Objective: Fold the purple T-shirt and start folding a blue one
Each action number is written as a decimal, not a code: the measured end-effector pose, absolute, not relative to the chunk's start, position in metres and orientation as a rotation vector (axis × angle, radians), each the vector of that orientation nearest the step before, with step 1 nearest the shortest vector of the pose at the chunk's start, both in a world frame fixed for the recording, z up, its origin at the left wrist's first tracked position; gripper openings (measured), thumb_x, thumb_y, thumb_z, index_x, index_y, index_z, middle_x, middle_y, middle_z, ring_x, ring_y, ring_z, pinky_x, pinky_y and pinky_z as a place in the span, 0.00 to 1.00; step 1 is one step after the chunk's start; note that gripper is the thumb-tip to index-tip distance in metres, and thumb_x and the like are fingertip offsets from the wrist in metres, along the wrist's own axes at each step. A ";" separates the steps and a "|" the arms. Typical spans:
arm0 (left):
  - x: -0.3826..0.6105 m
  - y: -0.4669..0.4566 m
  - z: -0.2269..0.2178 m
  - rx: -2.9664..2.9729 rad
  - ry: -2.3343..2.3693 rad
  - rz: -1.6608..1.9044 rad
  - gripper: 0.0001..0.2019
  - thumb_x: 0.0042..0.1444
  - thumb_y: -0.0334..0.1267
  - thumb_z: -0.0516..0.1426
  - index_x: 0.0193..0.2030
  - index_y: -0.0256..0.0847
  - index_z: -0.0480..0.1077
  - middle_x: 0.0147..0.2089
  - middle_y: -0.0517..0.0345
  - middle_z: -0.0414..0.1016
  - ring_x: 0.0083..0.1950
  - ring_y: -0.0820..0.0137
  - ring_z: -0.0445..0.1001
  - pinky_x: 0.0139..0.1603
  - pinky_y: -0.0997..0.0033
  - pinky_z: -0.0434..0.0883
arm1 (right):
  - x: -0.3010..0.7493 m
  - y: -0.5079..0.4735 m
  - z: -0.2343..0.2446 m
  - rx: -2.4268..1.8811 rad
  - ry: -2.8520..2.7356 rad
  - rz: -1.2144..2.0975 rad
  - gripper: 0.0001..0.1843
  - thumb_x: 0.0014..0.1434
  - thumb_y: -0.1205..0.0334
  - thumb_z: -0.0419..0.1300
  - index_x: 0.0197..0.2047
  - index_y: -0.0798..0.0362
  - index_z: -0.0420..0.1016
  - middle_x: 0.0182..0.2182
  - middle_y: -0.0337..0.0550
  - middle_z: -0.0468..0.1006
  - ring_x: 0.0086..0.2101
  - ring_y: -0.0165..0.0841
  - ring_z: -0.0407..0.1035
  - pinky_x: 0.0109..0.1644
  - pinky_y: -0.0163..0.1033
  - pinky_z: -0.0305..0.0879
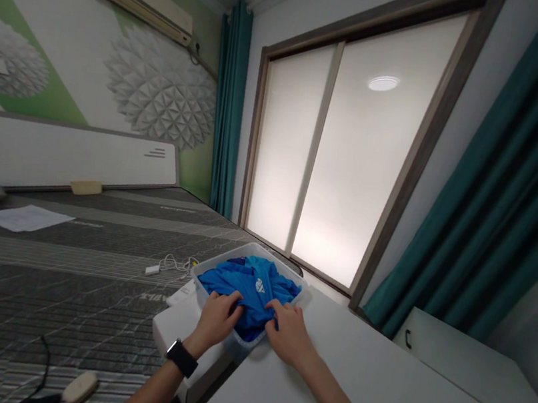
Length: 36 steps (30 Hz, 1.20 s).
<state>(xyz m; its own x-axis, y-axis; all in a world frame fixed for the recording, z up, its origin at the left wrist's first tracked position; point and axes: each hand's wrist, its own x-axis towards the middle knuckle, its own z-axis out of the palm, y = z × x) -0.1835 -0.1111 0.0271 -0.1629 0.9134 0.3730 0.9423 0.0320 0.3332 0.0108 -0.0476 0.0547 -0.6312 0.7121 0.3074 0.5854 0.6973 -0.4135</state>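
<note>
A blue garment (261, 286) with a small white logo lies bunched inside a pale plastic bin (252, 247). My left hand (217, 318), with a dark watch on its wrist, pinches the garment at the near left side of the bin. At the near right side, my right hand (291, 329) pinches another part of the same cloth between thumb and fingers. Folds of fabric hide the bottom of the bin. The bin rests across white furniture tops, close to the bed's edge.
To the left spreads a bed with a grey striped cover (99, 284). On it lie paper sheets (25, 218), a white charger with cable (152, 270) and a beige oval object (80, 389). A white tabletop (349, 375) extends right, towards a low cabinet (467, 366).
</note>
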 end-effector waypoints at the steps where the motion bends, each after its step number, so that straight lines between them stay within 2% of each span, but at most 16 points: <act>1: -0.184 -0.111 0.028 -2.011 -2.192 -0.827 0.10 0.64 0.38 0.48 0.41 0.43 0.70 0.33 0.58 0.78 0.37 0.62 0.75 0.44 0.62 0.60 | 0.010 -0.049 0.055 -1.018 -2.483 0.385 0.21 0.59 0.64 0.53 0.55 0.53 0.72 0.37 0.48 0.78 0.42 0.40 0.69 0.52 0.46 0.55; 4: -0.182 -0.113 0.040 -2.065 -2.108 -0.941 0.11 0.62 0.35 0.47 0.41 0.43 0.70 0.36 0.55 0.78 0.40 0.61 0.74 0.45 0.62 0.62 | 0.004 -0.051 0.060 -1.065 -2.510 0.371 0.39 0.60 0.47 0.57 0.70 0.54 0.54 0.41 0.53 0.79 0.44 0.46 0.70 0.54 0.50 0.54; 6: -0.177 -0.115 0.053 -2.083 -2.046 -1.009 0.11 0.60 0.34 0.47 0.43 0.43 0.70 0.38 0.53 0.77 0.42 0.61 0.73 0.46 0.61 0.64 | -0.002 -0.052 0.064 -1.083 -2.520 0.362 0.47 0.58 0.42 0.59 0.72 0.54 0.47 0.42 0.54 0.79 0.45 0.48 0.71 0.54 0.50 0.54; 7: -0.173 -0.116 0.062 -2.104 -2.005 -1.027 0.11 0.60 0.34 0.48 0.43 0.43 0.71 0.39 0.52 0.77 0.42 0.60 0.72 0.46 0.61 0.64 | -0.005 -0.051 0.067 -1.077 -2.524 0.366 0.47 0.57 0.43 0.59 0.72 0.53 0.46 0.42 0.54 0.80 0.45 0.48 0.71 0.54 0.50 0.54; 9: -0.166 -0.119 0.078 -2.191 -1.902 -1.015 0.11 0.60 0.34 0.49 0.42 0.43 0.71 0.38 0.52 0.76 0.43 0.60 0.71 0.47 0.60 0.64 | -0.010 -0.049 0.073 -1.032 -2.544 0.382 0.38 0.59 0.49 0.59 0.69 0.52 0.56 0.42 0.52 0.80 0.44 0.46 0.72 0.53 0.48 0.55; 11: -0.160 -0.123 0.092 -2.280 -1.806 -1.002 0.10 0.61 0.35 0.49 0.41 0.42 0.71 0.36 0.53 0.74 0.42 0.61 0.71 0.47 0.61 0.64 | -0.010 -0.046 0.083 -0.971 -2.544 0.391 0.22 0.60 0.59 0.56 0.58 0.51 0.70 0.40 0.49 0.81 0.43 0.44 0.73 0.50 0.45 0.56; 12: -0.158 -0.124 0.098 -2.294 -1.781 -1.025 0.10 0.62 0.36 0.49 0.42 0.42 0.72 0.36 0.54 0.74 0.41 0.61 0.71 0.46 0.61 0.64 | -0.008 -0.045 0.089 -0.947 -2.520 0.399 0.17 0.60 0.63 0.54 0.51 0.51 0.74 0.39 0.48 0.81 0.42 0.42 0.73 0.49 0.44 0.56; 14: -0.157 -0.126 0.103 -2.250 -1.789 -1.108 0.13 0.63 0.40 0.50 0.51 0.41 0.70 0.37 0.54 0.72 0.40 0.62 0.70 0.45 0.62 0.65 | -0.002 -0.041 0.103 -0.923 -2.403 0.443 0.13 0.57 0.68 0.52 0.42 0.50 0.75 0.36 0.44 0.81 0.39 0.39 0.72 0.45 0.40 0.57; 16: -0.159 -0.125 0.103 -2.179 -1.849 -1.134 0.22 0.61 0.43 0.53 0.61 0.39 0.63 0.40 0.52 0.72 0.41 0.61 0.70 0.46 0.61 0.66 | 0.008 -0.038 0.119 -0.909 -2.239 0.523 0.10 0.55 0.68 0.52 0.37 0.50 0.74 0.33 0.41 0.79 0.36 0.36 0.70 0.40 0.37 0.58; 18: -0.158 -0.122 0.099 -2.154 -1.904 -1.064 0.28 0.58 0.44 0.57 0.64 0.38 0.60 0.44 0.49 0.71 0.45 0.58 0.70 0.48 0.59 0.67 | 0.020 -0.037 0.134 -0.881 -2.112 0.596 0.07 0.54 0.66 0.52 0.30 0.50 0.71 0.28 0.39 0.76 0.32 0.35 0.68 0.37 0.36 0.58; 21: -0.147 -0.114 0.094 -2.218 -1.940 -1.006 0.19 0.59 0.42 0.56 0.56 0.41 0.68 0.46 0.49 0.69 0.49 0.57 0.70 0.50 0.59 0.67 | 0.040 -0.041 0.151 -0.817 -2.034 0.658 0.08 0.54 0.63 0.52 0.24 0.50 0.67 0.23 0.35 0.70 0.29 0.33 0.65 0.34 0.36 0.58; 23: -0.133 -0.107 0.093 -2.290 -1.939 -1.089 0.11 0.62 0.40 0.52 0.47 0.42 0.71 0.44 0.51 0.68 0.47 0.60 0.70 0.49 0.62 0.68 | 0.056 -0.045 0.156 -0.806 -2.005 0.694 0.09 0.54 0.61 0.52 0.23 0.50 0.66 0.22 0.34 0.69 0.27 0.32 0.64 0.33 0.36 0.58; 26: -0.105 -0.097 0.092 -2.413 -1.858 -1.325 0.09 0.63 0.38 0.50 0.40 0.41 0.70 0.42 0.52 0.68 0.45 0.63 0.70 0.50 0.63 0.68 | 0.081 -0.050 0.151 -0.872 -1.952 0.797 0.12 0.57 0.56 0.52 0.25 0.51 0.68 0.23 0.35 0.71 0.28 0.32 0.65 0.33 0.36 0.61; 30: -0.066 -0.088 0.085 -2.603 -1.743 -1.715 0.12 0.65 0.41 0.49 0.41 0.40 0.72 0.43 0.52 0.73 0.48 0.63 0.70 0.54 0.62 0.68 | 0.117 -0.052 0.128 -0.969 -1.999 0.843 0.19 0.63 0.49 0.49 0.30 0.52 0.72 0.29 0.42 0.76 0.34 0.37 0.70 0.42 0.42 0.67; 33: -0.042 -0.088 0.080 -2.621 -1.834 -2.062 0.17 0.65 0.47 0.49 0.46 0.39 0.72 0.42 0.53 0.76 0.46 0.63 0.71 0.52 0.63 0.69 | 0.137 -0.055 0.106 -0.954 -2.012 0.739 0.18 0.58 0.51 0.56 0.46 0.53 0.72 0.45 0.49 0.76 0.46 0.41 0.70 0.55 0.48 0.64; 36: -0.030 -0.091 0.078 -2.662 -1.951 -2.211 0.19 0.64 0.49 0.49 0.48 0.38 0.73 0.40 0.53 0.77 0.45 0.63 0.73 0.47 0.65 0.71 | 0.143 -0.060 0.088 -0.869 -2.029 0.939 0.37 0.52 0.56 0.62 0.64 0.51 0.59 0.55 0.49 0.72 0.51 0.39 0.69 0.58 0.48 0.62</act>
